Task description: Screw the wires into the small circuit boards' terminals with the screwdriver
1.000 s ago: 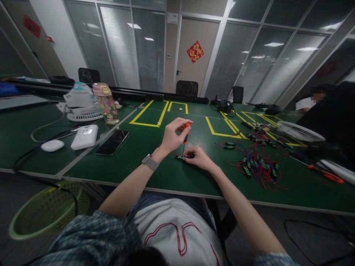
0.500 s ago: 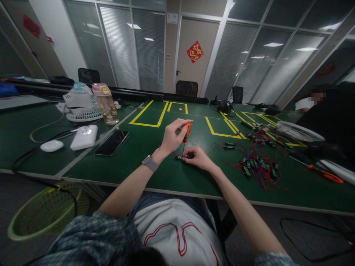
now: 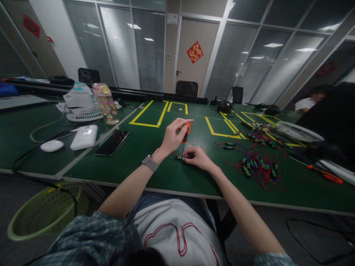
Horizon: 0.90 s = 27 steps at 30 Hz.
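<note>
My left hand (image 3: 171, 138) is closed around the orange handle of a small screwdriver (image 3: 186, 134), held upright with its tip down on a small green circuit board (image 3: 181, 157) lying on the green table (image 3: 155, 170). My right hand (image 3: 197, 156) rests on the table just right of the tip, fingers curled and pinching that board in place. Thin red and blue wires run out from the board. A grey watch sits on my left wrist.
A tangle of red and blue wires with several small boards (image 3: 257, 165) lies to the right, beside an orange-handled tool (image 3: 324, 174). A black phone (image 3: 112, 142), white power bank (image 3: 84, 137), white mouse (image 3: 51, 145), bottle (image 3: 105, 103) and fan (image 3: 80, 101) stand left. A green basket (image 3: 41, 210) sits below. A person (image 3: 327, 111) sits far right.
My left hand's fingers shift slightly on the screwdriver handle, as if twisting it; the tip stays on the board. My right hand has not moved.
</note>
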Motion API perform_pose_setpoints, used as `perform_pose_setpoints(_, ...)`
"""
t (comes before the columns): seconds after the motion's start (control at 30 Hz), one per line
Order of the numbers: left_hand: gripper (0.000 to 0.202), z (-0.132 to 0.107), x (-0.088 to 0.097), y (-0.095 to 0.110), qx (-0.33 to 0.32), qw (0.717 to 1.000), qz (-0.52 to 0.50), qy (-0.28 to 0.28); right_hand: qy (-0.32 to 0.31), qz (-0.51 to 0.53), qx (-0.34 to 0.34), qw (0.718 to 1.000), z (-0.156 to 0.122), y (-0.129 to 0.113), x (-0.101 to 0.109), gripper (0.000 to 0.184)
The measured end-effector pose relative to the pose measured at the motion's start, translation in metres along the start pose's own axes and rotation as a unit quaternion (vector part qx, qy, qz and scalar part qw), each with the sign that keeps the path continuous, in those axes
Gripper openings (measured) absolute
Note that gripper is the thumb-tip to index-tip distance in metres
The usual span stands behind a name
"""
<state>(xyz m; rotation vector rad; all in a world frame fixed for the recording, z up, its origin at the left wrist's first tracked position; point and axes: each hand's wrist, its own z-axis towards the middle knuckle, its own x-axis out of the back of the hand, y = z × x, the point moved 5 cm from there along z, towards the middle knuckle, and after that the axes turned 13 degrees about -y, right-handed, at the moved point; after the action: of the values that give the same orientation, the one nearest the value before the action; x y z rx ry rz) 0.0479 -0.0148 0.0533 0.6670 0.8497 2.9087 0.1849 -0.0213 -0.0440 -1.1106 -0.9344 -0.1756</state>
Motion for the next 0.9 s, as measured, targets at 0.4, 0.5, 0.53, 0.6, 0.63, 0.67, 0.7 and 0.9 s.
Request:
perform_pose_setpoints(0.4,0.017,0.0005,-0.0001,-0.0048,0.005,1.0,-0.024,0.008,-0.004,-0.004,-0.003,1.0,-0.0006,-0.0002,0.0007,0.01)
perform_pose_setpoints(0.5,0.027,0.0005,0.0016,-0.002,0.009,1.0,-0.008,0.001,-0.006,-0.001,-0.003,1.0,-0.0004,0.0001,0.0005,0.01)
perform_pose_setpoints(0.53,0.027,0.0004,0.002,-0.0014,0.01,1.0,-0.002,0.002,-0.005,0.0,-0.003,1.0,-0.0003,0.0004,0.0004,0.011)
perform_pose_setpoints(0.6,0.025,0.0006,0.0014,-0.0007,0.009,1.0,0.006,0.003,-0.005,0.003,-0.003,1.0,0.0,0.0011,0.0003,0.011)
perform_pose_setpoints(0.63,0.024,0.0007,0.0006,-0.0006,0.006,1.0,0.007,0.003,-0.005,0.003,-0.002,1.0,0.0002,0.0012,0.0003,0.011)
perform_pose_setpoints(0.67,0.023,0.0008,-0.0003,-0.0009,0.004,1.0,0.007,0.003,-0.007,0.004,-0.001,1.0,0.0003,0.0013,0.0002,0.011)
perform_pose_setpoints(0.7,0.021,0.0008,-0.0012,-0.0016,0.003,1.0,0.009,0.005,-0.009,0.004,0.0,1.0,0.0004,0.0013,0.0001,0.011)
perform_pose_setpoints(0.9,0.014,0.0005,-0.0012,-0.0077,0.029,0.999,0.026,0.019,-0.008,0.003,0.005,1.0,0.0003,-0.0002,0.0007,0.012)
